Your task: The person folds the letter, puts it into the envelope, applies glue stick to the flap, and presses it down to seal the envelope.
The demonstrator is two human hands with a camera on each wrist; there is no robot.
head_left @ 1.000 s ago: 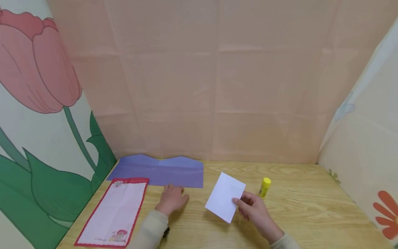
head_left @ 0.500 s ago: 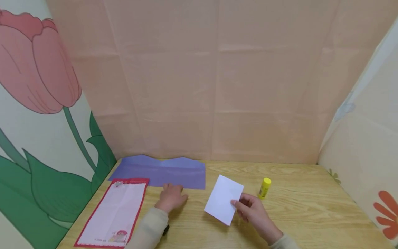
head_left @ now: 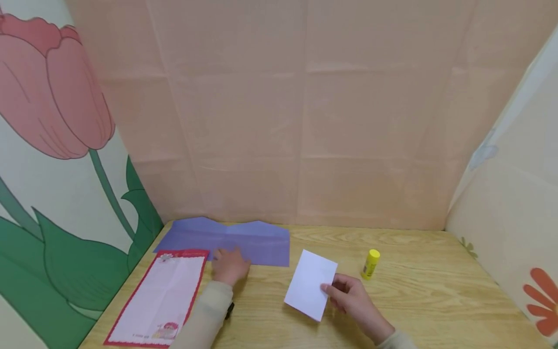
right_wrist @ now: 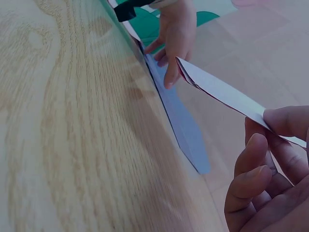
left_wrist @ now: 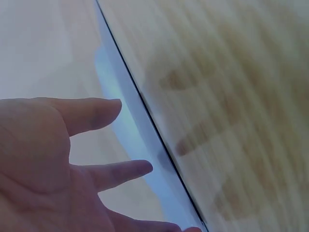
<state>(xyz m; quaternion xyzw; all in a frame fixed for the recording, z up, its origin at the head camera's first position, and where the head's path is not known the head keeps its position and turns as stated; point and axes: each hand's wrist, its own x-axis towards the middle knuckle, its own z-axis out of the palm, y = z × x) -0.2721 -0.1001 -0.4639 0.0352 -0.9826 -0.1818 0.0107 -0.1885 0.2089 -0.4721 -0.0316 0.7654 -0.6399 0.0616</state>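
My right hand (head_left: pixel 355 298) pinches a folded white sheet of paper (head_left: pixel 308 286) by its right side, thumb on top, holding it up off the table. In the right wrist view, the folded paper (right_wrist: pixel 217 89) shows stacked layers with a thin red edge. My left hand (head_left: pixel 230 266) is over the near edge of a purple folded paper (head_left: pixel 266 247) with a wavy far edge. Seen from the left wrist, the fingers of the left hand (left_wrist: pixel 58 150) are spread and fairly straight beside the purple paper (left_wrist: pixel 130 116); whether they touch it I cannot tell.
Left of my left arm lies a pink letter sheet (head_left: pixel 161 295) with a red border, overlapping the purple paper's corner. A yellow glue stick (head_left: pixel 371 264) stands upright beyond my right hand. A wooden table (head_left: pixel 436 291) meets a covered back wall (head_left: pixel 301 121).
My left hand has shifted left and slightly forward over the purple paper, which has slid a little to the right. The right hand has brought the folded paper slightly left and nearer.
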